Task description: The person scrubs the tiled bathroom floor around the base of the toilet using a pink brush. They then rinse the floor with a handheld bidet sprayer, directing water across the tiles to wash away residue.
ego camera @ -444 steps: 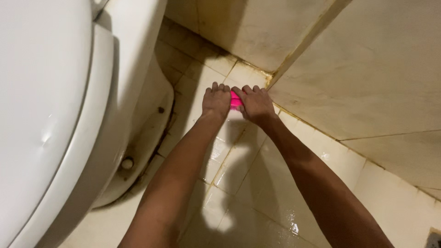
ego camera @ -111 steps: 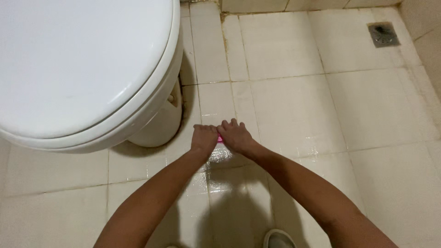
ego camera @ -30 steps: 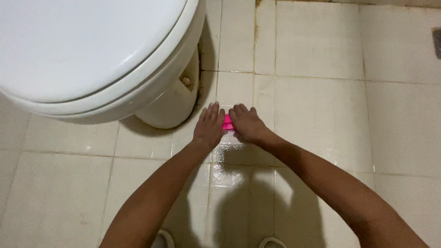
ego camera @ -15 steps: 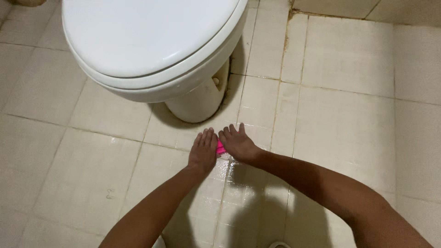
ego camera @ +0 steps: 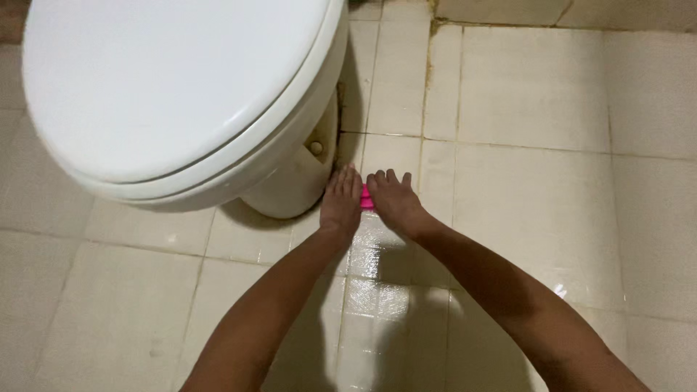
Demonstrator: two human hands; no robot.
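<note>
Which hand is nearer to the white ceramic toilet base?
Left. The left hand lies flat on the floor tiles right beside the white ceramic toilet base; the right hand lies farther out, across the small pink object between them.

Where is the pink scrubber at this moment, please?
In the head view, the pink scrubber lies on the wet floor tile, pressed under the left hand and right hand, just right of the toilet base.

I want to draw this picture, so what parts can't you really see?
- The pink thing, head view: both hands cover it, only a sliver shows, so its kind is unclear.
- Left hand and right hand: palms face down, so their grip is hidden.
- The toilet: cut off by the top and left edges.
- The floor tiles under the bowl: hidden.
</note>
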